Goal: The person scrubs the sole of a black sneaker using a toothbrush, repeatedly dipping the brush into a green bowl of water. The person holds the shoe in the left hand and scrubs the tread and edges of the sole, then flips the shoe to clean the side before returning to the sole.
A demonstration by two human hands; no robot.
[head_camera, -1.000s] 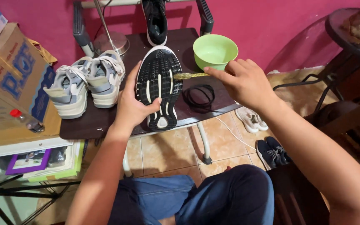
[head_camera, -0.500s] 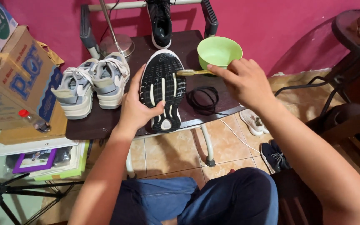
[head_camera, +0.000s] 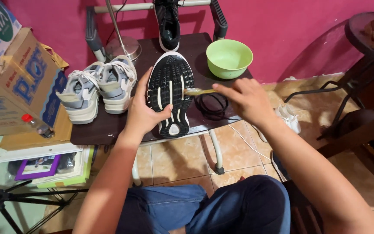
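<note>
Left hand (head_camera: pixel 146 113) wraps around the side of a black shoe (head_camera: pixel 170 93), thumb lying across the lower sole, fingers hidden behind it. The shoe is tipped up so its sole faces the camera: black tread with white bars. Its heel end rests at the front edge of the dark table (head_camera: pixel 109 125).

Right hand (head_camera: pixel 246 99) is closed in a pinch on the handle of a small brush (head_camera: pixel 197 91). The brush lies roughly level, its bristle end touching the right edge of the sole about midway up. The fingers are curled over the handle, knuckles up.

Just behind the right hand, on the table, sits a light green bowl (head_camera: pixel 229 57); what is in it cannot be told. A coil of black cord (head_camera: pixel 211 105) lies on the tabletop under the brush, between shoe and right hand. A second black shoe (head_camera: pixel 168 24) stands at the far edge of the table, toe toward the camera. A pair of grey and white sneakers (head_camera: pixel 98 89) stands side by side on the left part of the table, just beside the left hand.

Left of the table: a cardboard box (head_camera: pixel 16 93) and a small bottle with a red cap (head_camera: pixel 34 124). The person's knees in blue jeans (head_camera: pixel 221 210) show below the table. Tiled floor and pink wall (head_camera: pixel 291 30) behind.
</note>
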